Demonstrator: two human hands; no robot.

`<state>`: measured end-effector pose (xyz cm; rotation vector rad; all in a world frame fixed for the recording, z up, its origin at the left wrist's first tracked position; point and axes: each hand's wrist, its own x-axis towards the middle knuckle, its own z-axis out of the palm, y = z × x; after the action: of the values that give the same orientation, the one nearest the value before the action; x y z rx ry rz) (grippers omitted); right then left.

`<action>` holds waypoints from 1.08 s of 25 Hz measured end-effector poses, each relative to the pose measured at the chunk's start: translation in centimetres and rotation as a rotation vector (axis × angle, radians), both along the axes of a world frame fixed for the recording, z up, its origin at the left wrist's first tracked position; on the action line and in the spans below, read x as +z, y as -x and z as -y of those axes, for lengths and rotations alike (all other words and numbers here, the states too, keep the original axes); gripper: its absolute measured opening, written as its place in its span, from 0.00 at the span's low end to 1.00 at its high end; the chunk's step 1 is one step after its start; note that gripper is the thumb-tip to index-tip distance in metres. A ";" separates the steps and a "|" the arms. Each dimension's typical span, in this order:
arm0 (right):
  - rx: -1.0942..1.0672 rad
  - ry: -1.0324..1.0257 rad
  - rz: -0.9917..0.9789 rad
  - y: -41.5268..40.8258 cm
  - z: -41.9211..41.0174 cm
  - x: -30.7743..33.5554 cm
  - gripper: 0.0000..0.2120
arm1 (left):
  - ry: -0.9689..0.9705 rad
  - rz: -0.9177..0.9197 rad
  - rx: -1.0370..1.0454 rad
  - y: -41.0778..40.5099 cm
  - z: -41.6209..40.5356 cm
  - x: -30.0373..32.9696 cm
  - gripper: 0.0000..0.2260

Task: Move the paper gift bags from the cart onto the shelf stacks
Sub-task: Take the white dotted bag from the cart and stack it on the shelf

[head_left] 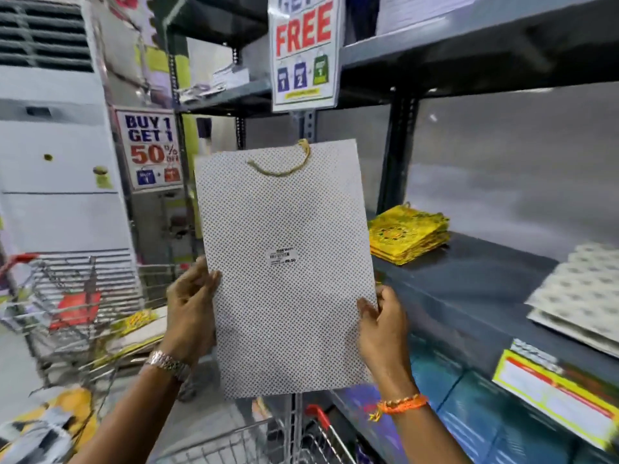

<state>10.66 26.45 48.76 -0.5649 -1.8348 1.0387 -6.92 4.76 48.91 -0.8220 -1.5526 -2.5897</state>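
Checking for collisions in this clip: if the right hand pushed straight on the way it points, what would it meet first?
The right hand, gripping the dotted white gift bag, points up and forward. Probably the grey shelf edge, near the yellow bag stack; depth is unclear.

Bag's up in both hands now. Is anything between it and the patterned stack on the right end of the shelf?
Nothing visible blocks it. The dotted bag is held in the left hand and right hand, and the shelf is bare up to the patterned stack. The yellow stack lies further back.
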 end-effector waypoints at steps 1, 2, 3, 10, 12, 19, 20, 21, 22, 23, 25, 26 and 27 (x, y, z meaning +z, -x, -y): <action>-0.066 -0.055 -0.002 -1.5 -0.4 1.1 0.04 | -0.017 -0.037 -0.039 -0.3 -1.4 1.3 0.16; -0.121 -0.100 0.002 -3.1 -0.8 2.2 0.03 | -0.031 -0.063 -0.080 -0.8 -2.9 2.7 0.17; -0.169 -0.137 0.012 -4.7 -1.3 3.1 0.03 | -0.046 -0.078 -0.113 -1.4 -4.4 3.8 0.17; -0.500 -0.307 0.014 -18.8 -5.4 9.2 0.06 | -0.087 -0.121 -0.562 -9.3 -17.0 9.9 0.19; -0.567 -0.344 0.019 -22.5 -6.2 10.6 0.06 | -0.087 -0.100 -0.665 -11.8 -20.0 11.0 0.22; -0.913 -0.295 0.102 -41.5 -9.7 14.4 0.10 | 0.114 -0.116 -1.219 -26.8 -31.2 13.8 0.27; -0.924 -0.261 0.118 -44.1 -10.3 14.8 0.06 | 0.164 -0.135 -1.275 -29.3 -32.2 14.1 0.26; -0.951 -0.220 0.131 -46.8 -10.9 15.2 0.04 | 0.205 -0.153 -1.327 -31.9 -33.2 14.4 0.24; -0.985 -0.165 0.117 -49.6 -11.6 15.6 0.05 | 0.242 -0.162 -1.370 -34.7 -34.1 14.6 0.22; -1.008 -0.102 0.085 -52.3 -12.5 15.7 0.07 | 0.272 -0.151 -1.397 -37.3 -34.8 14.6 0.19; -1.057 0.002 0.055 -57.5 -14.3 15.5 0.11 | 0.309 -0.078 -1.450 -42.2 -35.6 14.4 0.17; -1.087 0.044 0.068 -59.8 -15.0 15.2 0.12 | 0.325 -0.055 -1.481 -44.4 -35.8 14.1 0.18; -1.113 0.076 0.099 -61.9 -15.6 14.7 0.11 | 0.346 -0.062 -1.506 -46.4 -36.0 13.8 0.17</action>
<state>72.58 42.01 63.45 -1.4656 -1.2135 0.3063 39.50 40.73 62.67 -2.9780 -1.6555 -2.7728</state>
